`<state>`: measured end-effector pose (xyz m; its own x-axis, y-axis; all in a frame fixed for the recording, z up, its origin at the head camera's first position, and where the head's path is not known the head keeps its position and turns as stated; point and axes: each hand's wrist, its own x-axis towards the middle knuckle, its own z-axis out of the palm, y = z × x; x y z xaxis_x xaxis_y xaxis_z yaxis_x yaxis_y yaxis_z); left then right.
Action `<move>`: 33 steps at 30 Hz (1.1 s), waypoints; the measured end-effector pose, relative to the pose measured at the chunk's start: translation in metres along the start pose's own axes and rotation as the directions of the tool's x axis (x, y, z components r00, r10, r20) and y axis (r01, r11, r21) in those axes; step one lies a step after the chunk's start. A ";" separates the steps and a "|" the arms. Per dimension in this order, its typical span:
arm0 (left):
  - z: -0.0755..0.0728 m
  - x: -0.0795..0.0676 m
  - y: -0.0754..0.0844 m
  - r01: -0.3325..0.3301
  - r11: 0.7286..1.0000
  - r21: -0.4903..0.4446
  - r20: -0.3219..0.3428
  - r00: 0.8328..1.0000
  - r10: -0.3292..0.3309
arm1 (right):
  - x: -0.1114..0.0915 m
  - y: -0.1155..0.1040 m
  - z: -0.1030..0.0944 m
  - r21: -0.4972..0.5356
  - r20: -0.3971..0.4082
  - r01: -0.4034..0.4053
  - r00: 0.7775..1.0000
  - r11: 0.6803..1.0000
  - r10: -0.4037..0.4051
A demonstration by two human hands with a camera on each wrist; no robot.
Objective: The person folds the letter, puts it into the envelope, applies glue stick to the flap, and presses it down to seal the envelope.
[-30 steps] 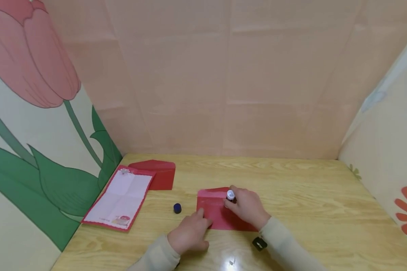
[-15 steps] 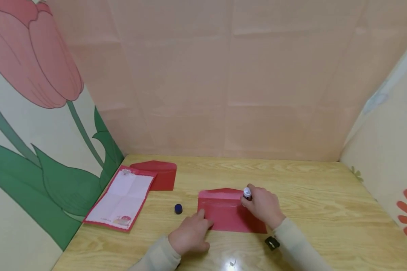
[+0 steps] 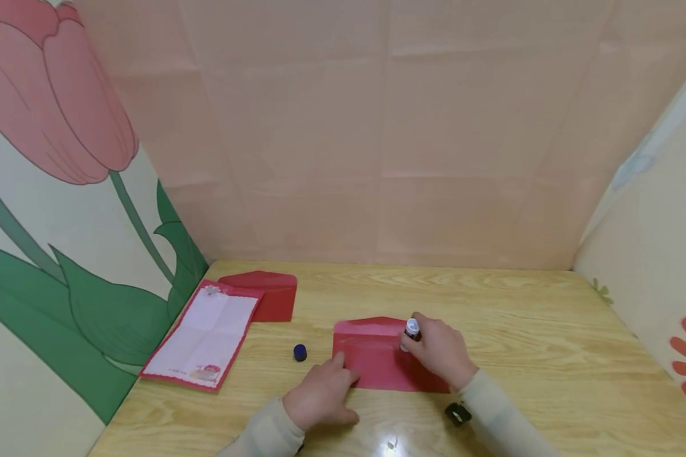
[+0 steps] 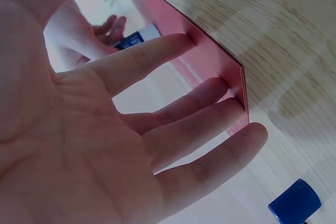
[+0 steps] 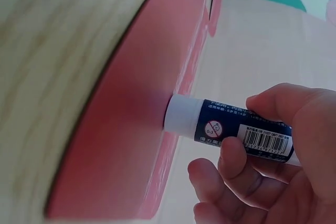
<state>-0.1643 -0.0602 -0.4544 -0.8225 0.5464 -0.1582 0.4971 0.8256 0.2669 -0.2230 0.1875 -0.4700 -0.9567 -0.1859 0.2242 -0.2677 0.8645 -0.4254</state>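
Observation:
A red envelope lies on the table with its flap unfolded toward the back. My right hand grips a glue stick with a dark blue label and white ends. In the right wrist view the stick's white end meets the envelope just below the flap fold, where shiny streaks run along the paper. My left hand rests at the envelope's front left corner, and in the left wrist view its straight, spread fingers touch the paper. Left of the envelope stands the dark blue cap.
At the table's left edge lies a white sheet of letter paper with a red border, overlapping a second red envelope. Printed walls enclose the table's back and sides. A black strap piece hangs by the right sleeve.
My right hand has slid the glue stick rightward along the envelope, then slightly back left. My left hand has stayed nearly still at the corner.

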 end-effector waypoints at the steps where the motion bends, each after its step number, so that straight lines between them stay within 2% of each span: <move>1: 0.000 0.000 0.000 0.000 1.000 -0.001 0.001 1.000 0.000 | 0.000 0.002 -0.002 0.000 0.001 -0.009 1.000 1.000 0.009; 9: 0.001 -0.001 0.000 0.006 1.000 0.000 -0.006 1.000 -0.006 | 0.002 0.023 -0.014 -0.059 0.000 -0.066 0.998 0.996 0.066; 15: 0.001 0.000 0.001 0.013 1.000 -0.007 0.000 1.000 -0.013 | 0.005 0.028 -0.024 -0.116 -0.022 -0.112 0.994 0.987 0.110; 19: 0.000 -0.001 0.001 0.019 1.000 -0.019 0.006 1.000 -0.018 | 0.005 0.024 -0.027 -0.048 -0.029 -0.088 0.996 0.995 0.087; 23: 0.000 -0.003 0.002 0.007 1.000 -0.011 -0.012 1.000 -0.007 | 0.004 0.023 -0.026 0.033 0.033 -0.067 0.997 0.997 0.066; 25: 0.000 -0.003 0.002 0.002 1.000 -0.008 -0.021 1.000 -0.002 | 0.004 0.025 -0.025 0.017 0.046 -0.090 0.995 0.996 0.089; 29: 0.001 -0.002 0.001 0.008 1.000 -0.024 -0.007 1.000 -0.008 | 0.003 0.030 -0.026 -0.052 0.023 -0.128 0.991 0.990 0.129; 33: 0.000 -0.001 0.000 0.018 0.999 -0.044 0.015 1.000 -0.017 | 0.007 0.028 -0.029 -0.058 -0.004 -0.127 0.992 0.990 0.127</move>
<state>-0.1632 -0.0606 -0.4541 -0.8267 0.5342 -0.1765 0.4700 0.8281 0.3055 -0.2344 0.2240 -0.4546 -0.9825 -0.0725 0.1718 -0.1366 0.9069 -0.3985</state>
